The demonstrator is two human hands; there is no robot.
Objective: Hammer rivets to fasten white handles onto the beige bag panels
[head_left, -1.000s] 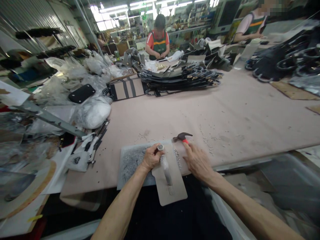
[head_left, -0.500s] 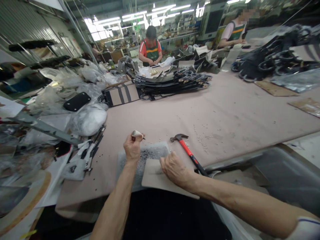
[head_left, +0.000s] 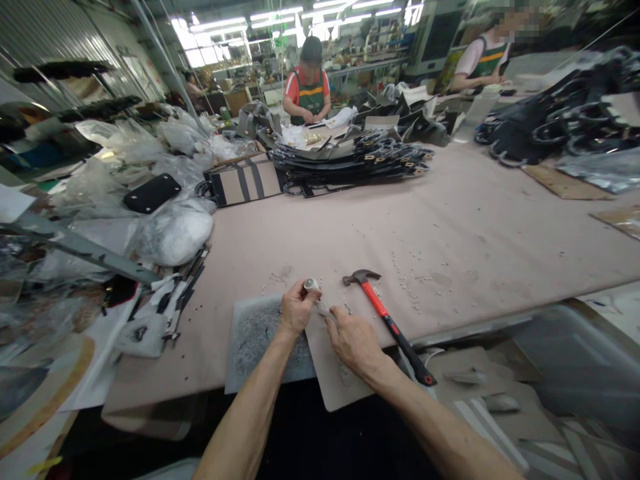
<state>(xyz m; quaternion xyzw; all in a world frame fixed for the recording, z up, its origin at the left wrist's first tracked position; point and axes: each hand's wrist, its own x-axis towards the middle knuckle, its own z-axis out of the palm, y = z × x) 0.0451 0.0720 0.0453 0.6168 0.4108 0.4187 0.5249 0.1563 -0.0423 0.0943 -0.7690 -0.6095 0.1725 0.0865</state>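
In my left hand [head_left: 295, 310] is a short tool with a whitish rounded end [head_left: 311, 285], gripped between thumb and fingers; I cannot make out its lower tip. My right hand [head_left: 354, 341] is closed at the upper part of a flat beige panel [head_left: 327, 383], its fingertips near the tool. What exactly lies between those fingertips is hard to see. The panel hangs partly over the table's front edge and overlaps a grey speckled mat [head_left: 250, 340]. A claw hammer [head_left: 377, 303] with a red and black handle lies to the right of my right hand.
Small light bits [head_left: 410, 287] are scattered right of the hammer. A stack of black pieces [head_left: 350, 167] lies farther back. Plastic bags [head_left: 175, 233] crowd the left side; dark bag parts [head_left: 550, 120] pile up at right. Two co-workers, one at the back [head_left: 306, 93], sit across the table.
My left hand has moved right with the tool, close to my right hand. The panel has shifted right and turned, uncovering more of the mat. The hammer lies still.
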